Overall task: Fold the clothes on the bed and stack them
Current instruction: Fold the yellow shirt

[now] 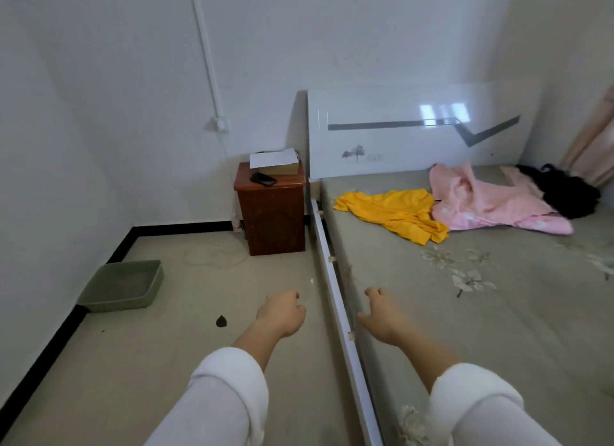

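Note:
Three loose garments lie crumpled at the head of the bed [498, 312]: a yellow one [395, 213] on the left, a pink one [481, 203] beside it, and a black one [564, 193] at the far right. My left hand [282, 314] hangs over the floor beside the bed, fingers loosely curled, holding nothing. My right hand [382, 316] reaches out over the bed's near left edge, fingers relaxed and empty. Both hands are well short of the clothes. White sleeves cover both forearms.
The bed's white side rail [335, 289] runs between my hands. A brown nightstand [270, 209] with papers and a dark phone stands by the white headboard [415, 129]. A green plastic bin [123, 286] sits on the floor at left. A curtain [598, 146] hangs at far right.

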Available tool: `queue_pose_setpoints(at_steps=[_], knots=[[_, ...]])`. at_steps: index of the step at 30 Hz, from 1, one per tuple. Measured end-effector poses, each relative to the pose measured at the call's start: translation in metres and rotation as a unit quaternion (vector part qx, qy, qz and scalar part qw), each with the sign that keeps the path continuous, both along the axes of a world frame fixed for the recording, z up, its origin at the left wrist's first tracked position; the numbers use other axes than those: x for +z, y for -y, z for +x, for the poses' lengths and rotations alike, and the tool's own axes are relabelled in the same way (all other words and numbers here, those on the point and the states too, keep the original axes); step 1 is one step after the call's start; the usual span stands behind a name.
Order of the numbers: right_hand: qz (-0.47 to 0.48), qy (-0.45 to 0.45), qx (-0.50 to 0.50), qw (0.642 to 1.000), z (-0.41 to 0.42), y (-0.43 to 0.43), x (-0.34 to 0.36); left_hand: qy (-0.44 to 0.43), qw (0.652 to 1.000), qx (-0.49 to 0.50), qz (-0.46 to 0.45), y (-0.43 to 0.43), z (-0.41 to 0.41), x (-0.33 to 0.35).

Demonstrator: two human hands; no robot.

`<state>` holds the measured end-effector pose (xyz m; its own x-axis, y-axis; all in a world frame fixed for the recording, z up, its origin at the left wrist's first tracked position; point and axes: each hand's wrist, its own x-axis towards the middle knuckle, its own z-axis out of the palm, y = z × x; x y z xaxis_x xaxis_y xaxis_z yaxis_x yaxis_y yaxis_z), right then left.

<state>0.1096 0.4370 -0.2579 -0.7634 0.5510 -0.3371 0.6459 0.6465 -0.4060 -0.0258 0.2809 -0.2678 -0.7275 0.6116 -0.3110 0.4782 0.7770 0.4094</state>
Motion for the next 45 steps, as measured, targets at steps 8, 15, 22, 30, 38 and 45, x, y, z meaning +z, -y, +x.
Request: queue_pose_setpoints(at_steps=[8, 15, 22, 30, 38, 45], knots=[[-0.025, -0.023, -0.082, 0.996, -0.135, -0.110, -0.012, -0.001, 0.998, -0.056, 0.001, -0.117, -0.170, -0.014], [-0.048, -0.017, -0.170, 0.984, -0.241, -0.201, -0.015, -0.007, 0.986, -0.164, 0.000, -0.251, -0.295, -0.011], [-0.069, 0.012, -0.230, 0.971, -0.291, -0.301, -0.050, 0.041, 0.973, -0.225, -0.005, -0.366, -0.365, -0.041], [-0.108, 0.035, -0.246, 0.963, -0.366, -0.444, -0.122, 0.045, 0.962, -0.253, -0.088, -0.511, -0.460, -0.105], [-0.172, 0.090, -0.278, 0.941, -0.411, -0.574, -0.200, 0.076, 0.942, -0.296, -0.143, -0.654, -0.500, -0.181], [-0.199, 0.119, -0.288, 0.929, -0.439, -0.649, -0.271, 0.071, 0.948, -0.261, -0.170, -0.729, -0.526, -0.253]])
